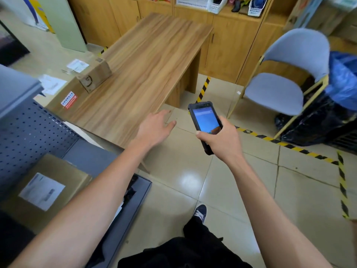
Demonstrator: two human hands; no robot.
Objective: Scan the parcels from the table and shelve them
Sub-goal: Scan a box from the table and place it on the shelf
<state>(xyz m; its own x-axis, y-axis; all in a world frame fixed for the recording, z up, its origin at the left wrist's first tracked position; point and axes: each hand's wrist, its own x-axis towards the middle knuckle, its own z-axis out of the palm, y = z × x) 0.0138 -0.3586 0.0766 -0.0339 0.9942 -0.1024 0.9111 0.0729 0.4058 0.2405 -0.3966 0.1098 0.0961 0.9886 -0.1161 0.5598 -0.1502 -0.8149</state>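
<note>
Between parcels. Right hand point(222, 138) grips scanner point(205, 120); left hand point(156, 126) empty, fingers spread, near bench point(146, 60) edge. Two parcels point(94, 76) at bench's far-left edge, labels blurred. Next, likely: reach, scan one.

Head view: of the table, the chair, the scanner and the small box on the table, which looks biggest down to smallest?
1. Table
2. Chair
3. Small box
4. Scanner

The last two look close; the scanner in the right hand is nearer the camera, so that order is unsure.
</note>
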